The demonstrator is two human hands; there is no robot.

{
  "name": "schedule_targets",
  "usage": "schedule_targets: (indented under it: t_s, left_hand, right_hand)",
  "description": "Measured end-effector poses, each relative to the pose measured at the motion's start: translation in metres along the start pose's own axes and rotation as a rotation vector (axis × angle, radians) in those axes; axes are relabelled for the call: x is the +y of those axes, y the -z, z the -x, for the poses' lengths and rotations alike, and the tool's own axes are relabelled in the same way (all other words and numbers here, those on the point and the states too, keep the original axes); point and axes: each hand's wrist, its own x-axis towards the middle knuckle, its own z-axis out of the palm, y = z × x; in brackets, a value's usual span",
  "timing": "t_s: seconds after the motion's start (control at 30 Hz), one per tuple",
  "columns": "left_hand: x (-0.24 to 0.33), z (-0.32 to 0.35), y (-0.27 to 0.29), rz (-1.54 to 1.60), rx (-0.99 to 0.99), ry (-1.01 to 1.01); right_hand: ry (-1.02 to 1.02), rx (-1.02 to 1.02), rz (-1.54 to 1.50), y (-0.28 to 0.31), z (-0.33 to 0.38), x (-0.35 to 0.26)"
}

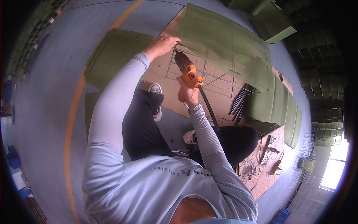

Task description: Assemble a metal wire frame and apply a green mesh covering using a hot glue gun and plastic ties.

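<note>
An orange hot glue gun (192, 76) with a dark, crusted front is in my right hand (188, 91), fingers wrapped round its handle. A long black glue stick (209, 106) juts from its rear. The nozzle points at a corner of a thin wire frame (216, 84). My left hand (163, 45) is closed, fingertips pinched at the near left edge of a sheer green mesh sheet (223, 41), by that same corner. The mesh lies over the far part of the frame. What the left fingertips hold is too small to make out fully.
Cardboard (158, 74) lies under the frame. Several black glue sticks (238, 102) rest right of it. Green mesh panels (115, 54) lie to the left, and a green mesh piece (278, 108) to the right. A power strip (268, 151) with cords sits on stained cardboard at lower right.
</note>
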Motion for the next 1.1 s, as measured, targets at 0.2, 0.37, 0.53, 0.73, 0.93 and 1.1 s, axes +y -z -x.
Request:
schedule_targets:
  t_s: [0.2, 0.37, 0.53, 0.73, 0.93, 1.1]
  left_hand:
    - [0.003, 0.0, -0.001, -0.009, -0.009, 0.029]
    - [0.002, -0.002, -0.002, -0.017, 0.002, 0.014]
    - [-0.002, 0.0, -0.002, -0.017, 0.021, 0.016]
    - [0.002, -0.001, -0.005, 0.005, 0.032, 0.021]
    - [-0.002, -0.003, -0.007, 0.003, 0.067, -0.008]
    - [0.0, -0.004, -0.007, 0.006, 0.05, 0.006]
  right_hand:
    - [-0.012, -0.017, 0.028, 0.001, -0.005, 0.002]
    - [0.126, -0.009, 0.141, 0.004, -0.004, 0.016]
    - [0.017, 0.0, 0.044, 0.0, -0.002, -0.003]
    - [0.003, 0.025, 0.061, 0.001, -0.005, 0.001]
    - [-0.015, 0.007, 0.0, 0.001, -0.004, -0.002]
    - [-0.017, 0.003, -0.018, 0.001, -0.004, 0.0]
